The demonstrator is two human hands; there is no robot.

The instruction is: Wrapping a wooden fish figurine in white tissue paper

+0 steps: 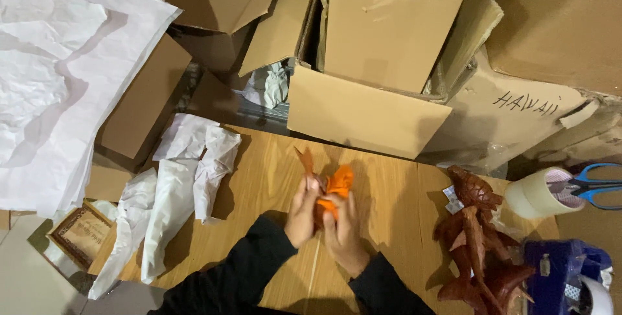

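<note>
I hold a small wooden carving (311, 176) above the middle of the wooden table, between both my hands. It is reddish-brown, with one thin pointed part sticking up and slightly left, past my fingers. Most of its body is hidden behind my palms, so I cannot tell its full shape. An orange cloth (337, 185) is pressed against its right side, bunched and crumpled, bright against the darker wood, partly tucked under my fingers.
</note>
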